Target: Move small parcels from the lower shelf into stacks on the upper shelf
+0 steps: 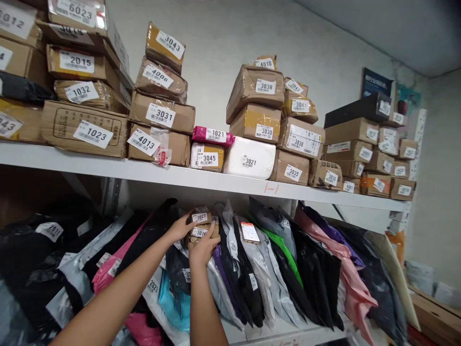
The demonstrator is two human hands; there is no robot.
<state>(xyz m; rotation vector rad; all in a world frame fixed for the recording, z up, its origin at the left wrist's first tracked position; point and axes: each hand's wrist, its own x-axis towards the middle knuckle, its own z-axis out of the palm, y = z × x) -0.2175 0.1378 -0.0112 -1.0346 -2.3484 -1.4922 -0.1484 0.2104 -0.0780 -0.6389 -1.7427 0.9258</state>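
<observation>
Two small brown cardboard boxes are stacked among the upright mailer bags on the lower shelf. The upper box (200,217) carries a label reading 3027, and the lower box (197,232) reads 3016. My left hand (181,228) grips the upper box from its left side, some fingers hidden behind it. My right hand (205,247) holds the lower box at its right front, thumb pointing up. To the right, a phone with a lit screen (249,232) lies on top of the bags.
The upper white shelf (216,175) runs above my hands, loaded with stacked, numbered parcels such as a white package (248,166). Black bags (46,269) fill the lower left. A pink bag (345,278) and a stiff pale board (399,278) stand at right.
</observation>
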